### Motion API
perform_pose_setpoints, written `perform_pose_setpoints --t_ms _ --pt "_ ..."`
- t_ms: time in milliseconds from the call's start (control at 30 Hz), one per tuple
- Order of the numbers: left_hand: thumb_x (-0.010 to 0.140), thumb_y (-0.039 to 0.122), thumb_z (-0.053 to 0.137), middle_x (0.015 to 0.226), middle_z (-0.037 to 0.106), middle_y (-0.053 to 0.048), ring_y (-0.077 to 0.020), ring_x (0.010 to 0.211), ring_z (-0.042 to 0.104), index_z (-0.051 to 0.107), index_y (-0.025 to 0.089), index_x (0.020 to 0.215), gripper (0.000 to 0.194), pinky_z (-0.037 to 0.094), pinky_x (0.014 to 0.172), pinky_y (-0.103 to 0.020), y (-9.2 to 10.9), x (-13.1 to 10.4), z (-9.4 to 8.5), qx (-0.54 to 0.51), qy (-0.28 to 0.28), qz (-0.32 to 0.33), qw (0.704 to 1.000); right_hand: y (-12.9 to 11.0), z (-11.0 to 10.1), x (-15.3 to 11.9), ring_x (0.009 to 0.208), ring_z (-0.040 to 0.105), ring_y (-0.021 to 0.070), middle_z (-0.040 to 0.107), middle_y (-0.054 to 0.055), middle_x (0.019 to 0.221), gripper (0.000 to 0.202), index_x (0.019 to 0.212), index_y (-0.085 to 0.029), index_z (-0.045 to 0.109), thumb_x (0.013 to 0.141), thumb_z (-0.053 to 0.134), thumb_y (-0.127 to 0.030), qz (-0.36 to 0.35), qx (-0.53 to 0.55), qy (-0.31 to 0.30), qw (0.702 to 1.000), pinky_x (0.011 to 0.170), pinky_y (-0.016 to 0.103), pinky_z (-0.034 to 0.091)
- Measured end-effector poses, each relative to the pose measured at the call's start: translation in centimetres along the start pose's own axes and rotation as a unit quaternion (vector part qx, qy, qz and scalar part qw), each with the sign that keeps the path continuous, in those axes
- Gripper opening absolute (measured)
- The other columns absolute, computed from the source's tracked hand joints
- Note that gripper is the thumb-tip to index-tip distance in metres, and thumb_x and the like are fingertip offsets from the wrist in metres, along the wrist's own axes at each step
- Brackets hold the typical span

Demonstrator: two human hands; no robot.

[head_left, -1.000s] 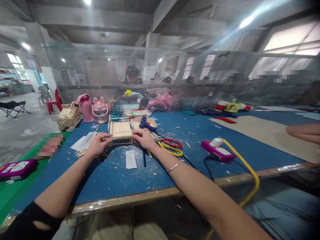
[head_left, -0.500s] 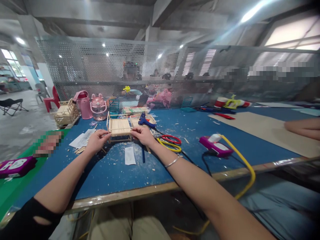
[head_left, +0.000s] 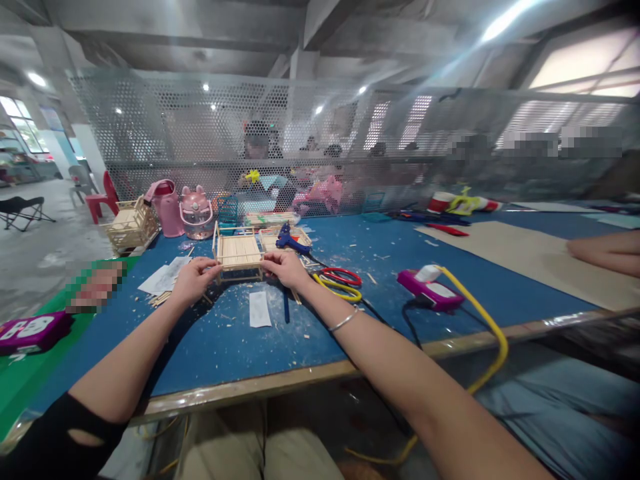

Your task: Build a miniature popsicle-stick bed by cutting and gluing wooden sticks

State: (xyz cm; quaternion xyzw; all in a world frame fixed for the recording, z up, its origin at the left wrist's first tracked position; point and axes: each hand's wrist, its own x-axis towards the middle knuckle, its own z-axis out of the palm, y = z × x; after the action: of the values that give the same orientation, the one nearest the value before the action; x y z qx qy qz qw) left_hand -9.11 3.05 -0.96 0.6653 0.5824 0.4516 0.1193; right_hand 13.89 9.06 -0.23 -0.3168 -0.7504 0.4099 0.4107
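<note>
A small frame of thin wooden sticks (head_left: 239, 251) with a slatted panel stands on the blue table mat, between my two hands. The fingers of my left hand (head_left: 194, 279) pinch its near left corner. At the near right corner, my right hand (head_left: 285, 267) pinches the frame between thumb and fingers. A blue glue gun (head_left: 291, 240) lies just behind my right hand, over another piece made of sticks. In front of the frame are a slip of white paper (head_left: 259, 309) and a thin blue tool (head_left: 287, 307).
Pink bottles (head_left: 169, 208) and a stick-built model (head_left: 131, 225) stand at the back left. Red and yellow rings (head_left: 340, 285) lie right of my hand, near a purple power strip (head_left: 433, 291) with a yellow cable. Another person's arm (head_left: 605, 252) rests at the right.
</note>
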Motion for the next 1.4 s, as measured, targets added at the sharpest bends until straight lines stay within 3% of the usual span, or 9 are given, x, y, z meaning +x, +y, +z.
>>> perform_pose_setpoints --t_ms 333,600,833,1033,1400 --pt "0.072 0.045 0.055 0.085 0.064 -0.006 -0.0111 0.053 0.052 0.068 0.016 0.077 0.033 0.044 0.054 -0.026 -0.1 0.0 0.1 -0.025 -0.014 -0.006 1.0 0.0 0.0 0.0 0.047 0.047 0.0088 0.052 -0.004 0.053 0.019 0.068 -0.015 0.055 0.069 0.056 -0.035 0.005 0.003 -0.003 1.0 0.049 0.021 0.037" --pt "0.067 0.043 0.06 0.091 0.065 -0.007 -0.0147 0.064 0.057 0.067 0.017 0.085 0.033 0.045 0.055 -0.026 -0.6 0.0 0.1 -0.045 -0.009 -0.011 0.999 0.2 -0.1 0.1 0.048 0.047 0.0084 0.053 -0.004 0.053 0.022 0.068 -0.015 0.056 0.068 0.057 -0.037 0.003 -0.001 0.001 1.0 0.049 0.021 0.037" --pt "0.071 0.044 0.057 0.091 0.064 -0.008 -0.0103 0.051 0.052 0.068 0.015 0.085 0.034 0.044 0.053 -0.027 -0.3 -0.2 0.1 -0.045 -0.008 -0.019 0.999 0.3 0.0 0.2 0.047 0.046 0.008 0.052 -0.003 0.054 0.024 0.068 -0.014 0.056 0.068 0.057 -0.039 0.006 0.006 -0.002 1.0 0.049 0.021 0.036" --pt "0.068 0.045 0.059 0.091 0.065 -0.008 -0.0118 0.055 0.054 0.069 0.016 0.087 0.036 0.044 0.052 -0.026 -0.3 -0.2 0.3 -0.051 0.006 -0.03 0.998 0.3 0.1 0.2 0.047 0.045 0.0075 0.051 -0.004 0.054 0.025 0.068 -0.015 0.055 0.068 0.057 -0.039 0.009 0.01 0.0 1.0 0.048 0.021 0.035" --pt "0.069 0.048 0.059 0.068 0.063 -0.002 -0.0142 0.058 0.055 0.069 0.018 0.083 0.035 0.043 0.055 -0.025 -1.1 0.4 1.3 -0.046 0.023 -0.051 0.997 0.5 0.0 0.3 0.046 0.046 0.0076 0.052 -0.004 0.052 0.022 0.065 -0.015 0.055 0.069 0.057 -0.037 0.01 0.006 -0.006 1.0 0.047 0.02 0.036"
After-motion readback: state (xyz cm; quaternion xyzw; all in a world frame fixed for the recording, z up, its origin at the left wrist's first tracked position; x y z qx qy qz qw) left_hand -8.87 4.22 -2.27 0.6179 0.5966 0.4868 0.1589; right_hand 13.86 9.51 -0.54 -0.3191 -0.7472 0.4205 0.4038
